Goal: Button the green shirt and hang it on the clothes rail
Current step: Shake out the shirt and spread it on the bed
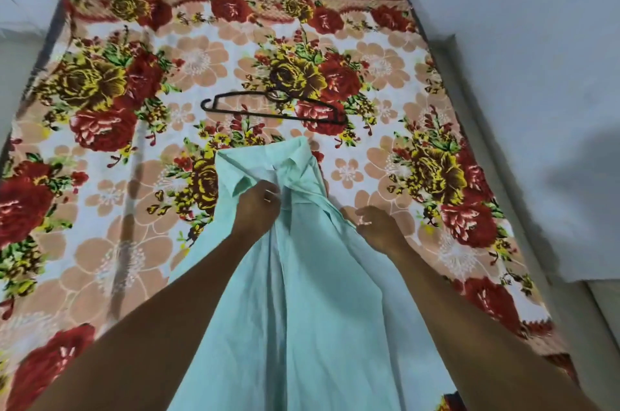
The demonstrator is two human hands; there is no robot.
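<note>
A pale mint-green cotton shirt (pixel 302 293) lies lengthwise on the bed, collar at the far end and hem toward the person. Its front is open: the two panels part down the middle, showing a paler inner layer, and the fabric is rumpled near the neck. The collar is spread, one point folded outward on the left. Just beyond the collar, apart from the shirt, a thin black wire clothes hanger (pixel 275 107) lies flat.
</note>
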